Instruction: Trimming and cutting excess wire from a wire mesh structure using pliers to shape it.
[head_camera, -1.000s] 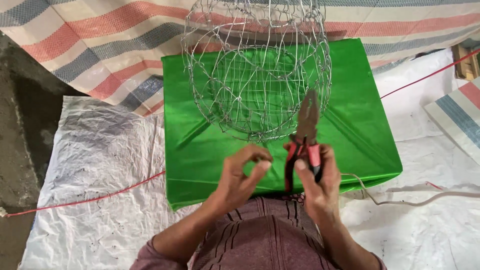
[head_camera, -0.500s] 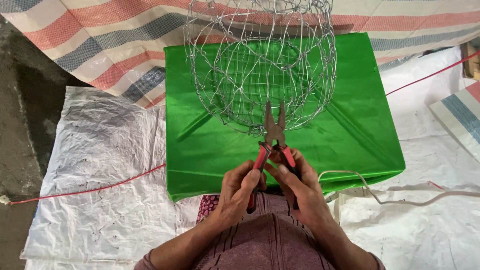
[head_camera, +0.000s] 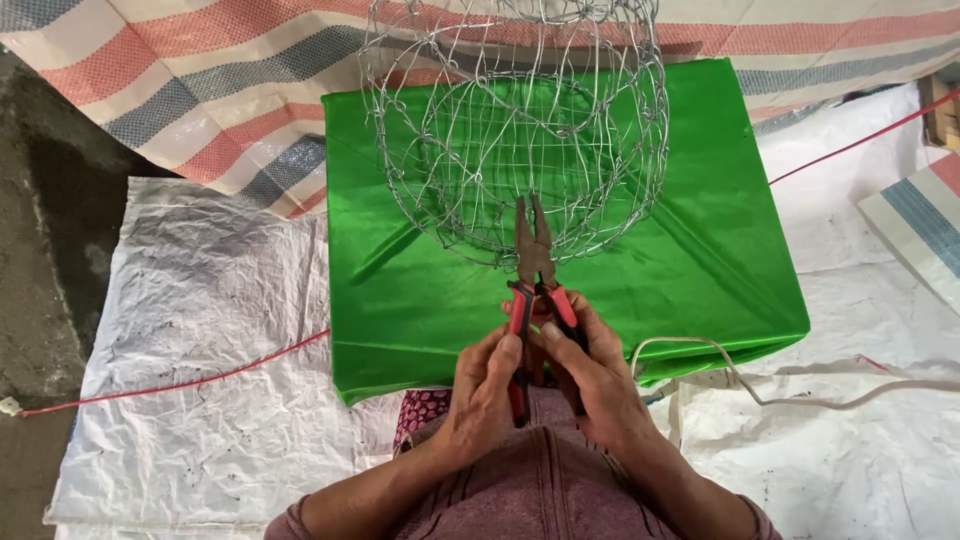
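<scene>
You held the pliers (head_camera: 537, 290) with both hands, just on the near side of the wire basket (head_camera: 515, 130). Your left hand (head_camera: 483, 392) was curled around the left red-and-black handle, thumb pressed along it, and your right hand (head_camera: 592, 372) was wrapped around the right handle. The handles stood a little apart, and the two metal tips pointed away from you, slightly open, up against the basket's near lower edge. I cannot tell whether they had caught a wire there.

The basket rested on the green-covered table (head_camera: 700, 250), toward its far side, tipped so that its open mouth faced you. Judging from how it lay, the weaving looked largely done: the mesh ran round in a full bowl shape with a ring inside. What seemed left was the trimming or twisting of wire ends along the edge nearest the pliers, though those ends were too fine to make out.

Beyond the basket lay a striped tarp (head_camera: 180, 90). To its left, a white woven sheet (head_camera: 200, 330) covered the ground, crossed by a thin red cord (head_camera: 190, 380). To its right and nearer you, a pale cable (head_camera: 800, 395) trailed from under the green cover.
</scene>
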